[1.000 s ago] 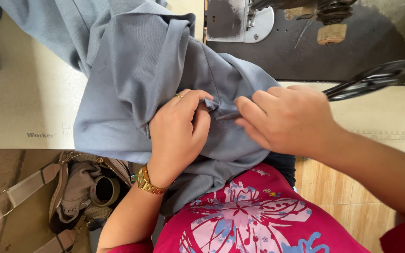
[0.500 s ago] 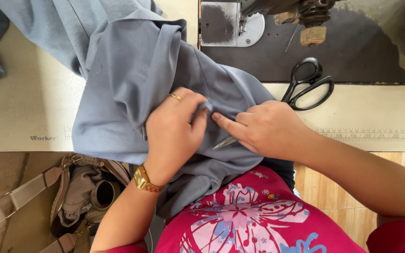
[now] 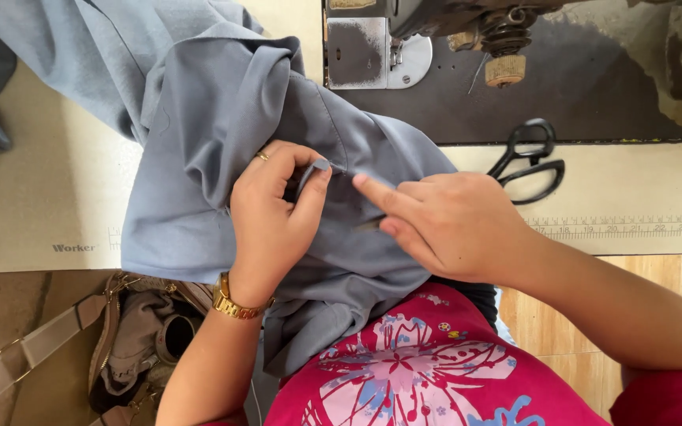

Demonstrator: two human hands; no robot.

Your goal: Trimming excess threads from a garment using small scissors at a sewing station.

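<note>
Grey-blue fabric point(image 3: 222, 126): one large piece, bunched and folded, spread from the far left of the cream sewing table point(image 3: 33, 205) across its near edge and down onto the seated person's lap. Left hand point(image 3: 274, 217): curled closed, pinching a small fold of the cloth between thumb and fingers; gold ring on one finger, gold bracelet point(image 3: 234, 304) at the wrist. Right hand point(image 3: 455, 221): resting on the cloth just beside the left, index finger stretched toward the pinched fold, other fingers tucked in; whether it clasps anything beneath them cannot be told. Sewing machine point(image 3: 404, 39): at the far edge of the table, metal plate and a spool-like knob showing, cloth lying just below it. Black scissors point(image 3: 532, 162): flat on the table, to the right of the right hand, not touching it. Printed ruler strip point(image 3: 633, 227): along the table's near edge. Brown bag point(image 3: 144, 339): on the floor at left, below the table edge.
</note>
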